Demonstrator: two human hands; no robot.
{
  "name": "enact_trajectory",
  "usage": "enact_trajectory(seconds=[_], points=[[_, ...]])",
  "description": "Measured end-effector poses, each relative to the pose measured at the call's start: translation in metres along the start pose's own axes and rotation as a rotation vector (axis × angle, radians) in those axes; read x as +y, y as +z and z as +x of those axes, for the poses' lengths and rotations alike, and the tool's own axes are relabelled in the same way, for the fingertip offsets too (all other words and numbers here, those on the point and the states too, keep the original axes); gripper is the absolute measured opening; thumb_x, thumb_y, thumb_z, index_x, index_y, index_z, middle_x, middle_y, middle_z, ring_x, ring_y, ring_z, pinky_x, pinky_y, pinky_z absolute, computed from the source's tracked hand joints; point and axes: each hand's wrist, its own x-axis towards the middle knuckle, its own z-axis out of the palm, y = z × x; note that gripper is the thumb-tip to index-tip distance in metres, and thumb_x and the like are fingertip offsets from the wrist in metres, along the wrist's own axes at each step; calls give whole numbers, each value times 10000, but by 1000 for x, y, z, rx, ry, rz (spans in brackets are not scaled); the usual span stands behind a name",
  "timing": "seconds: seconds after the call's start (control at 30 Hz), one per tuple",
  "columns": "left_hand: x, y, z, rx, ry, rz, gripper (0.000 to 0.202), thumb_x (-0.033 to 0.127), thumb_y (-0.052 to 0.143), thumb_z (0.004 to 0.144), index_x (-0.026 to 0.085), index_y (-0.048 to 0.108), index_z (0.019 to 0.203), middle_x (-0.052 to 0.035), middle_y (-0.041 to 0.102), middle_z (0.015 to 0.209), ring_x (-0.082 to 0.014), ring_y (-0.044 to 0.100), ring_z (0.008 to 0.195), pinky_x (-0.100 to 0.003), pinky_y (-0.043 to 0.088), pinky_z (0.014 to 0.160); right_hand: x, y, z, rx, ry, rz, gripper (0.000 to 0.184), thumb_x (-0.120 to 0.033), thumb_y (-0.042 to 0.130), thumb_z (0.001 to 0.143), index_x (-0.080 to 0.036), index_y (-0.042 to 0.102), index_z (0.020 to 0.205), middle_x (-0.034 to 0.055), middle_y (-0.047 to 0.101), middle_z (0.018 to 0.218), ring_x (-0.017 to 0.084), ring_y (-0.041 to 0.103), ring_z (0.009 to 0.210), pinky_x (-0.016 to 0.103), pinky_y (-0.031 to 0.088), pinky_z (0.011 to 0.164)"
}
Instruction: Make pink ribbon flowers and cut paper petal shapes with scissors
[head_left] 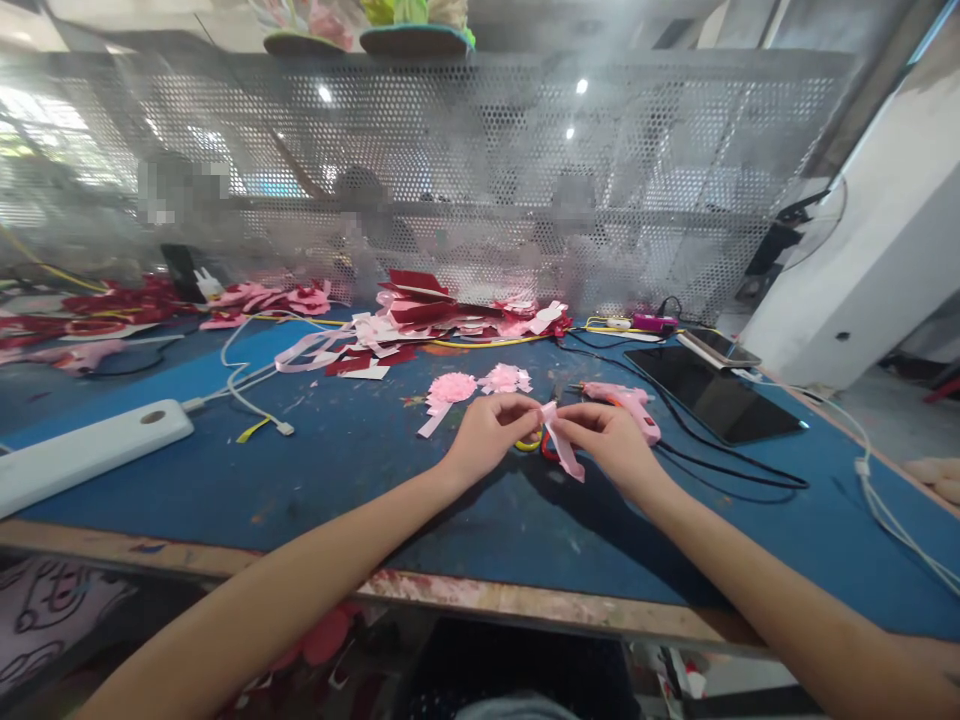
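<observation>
Both hands meet over the middle of the blue table. My left hand (495, 432) pinches the upper end of a pink ribbon strip (566, 455) between thumb and fingers. From the other side my right hand (607, 440) pinches the same strip, whose loose end hangs down between them. Scissors with yellow and red handles (528, 444) lie behind the fingers, partly hidden. Just right of them rests a pink glue gun (626, 403). Beyond my left hand are a pink ribbon rosette (452, 388) with a tail and a second pink ribbon flower (505, 378).
A pile of red and pink ribbon and card pieces (435, 315) lies at the back, before a perforated metal screen (480, 150). A dark tablet (716, 390) is at right, a white power strip (97, 445) at left. Cables cross the blue table (360, 480).
</observation>
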Motion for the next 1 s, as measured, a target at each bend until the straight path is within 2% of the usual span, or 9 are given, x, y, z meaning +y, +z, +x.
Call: enact_trajectory(seconds=[0.13,0.3,0.43,0.67,1.0], points=[[3,1,-2,15,26,66,202,298,653,724,129,702,824,-14,666,662,-112,612,598,-203,487,606,-1,1,-1,-52,-5,12,272,-386,680,699,-138,674,810,30,684,643,155,626,563,296,524,618],[2,0,-2,-6,43,135,215,315,622,746,134,711,821,-20,661,646,-122,607,592,-211,479,602,-8,-2,-2,-56,-113,-63,277,-395,670,719,-168,667,879,51,713,806,190,668,727,291,536,657],[-2,-1,-2,-34,46,172,229,332,613,753,138,712,823,-33,676,671,-139,619,612,-227,484,616,-15,-6,-3,-30,-158,-128,263,-395,665,730,-174,695,871,54,719,825,203,673,763,302,541,688],[-2,0,-2,-60,20,138,175,287,620,731,135,697,770,-15,648,620,-119,592,568,-213,470,583,-11,-8,-2,-27,-112,-143,186,-345,668,719,-184,730,788,49,730,803,216,683,751,326,557,703],[1,1,-1,-75,-13,52,186,308,657,716,128,682,759,-7,642,618,-101,582,558,-207,474,586,-7,-7,-1,-89,8,17,269,-381,725,663,-170,717,829,38,724,747,191,683,700,298,570,634]])
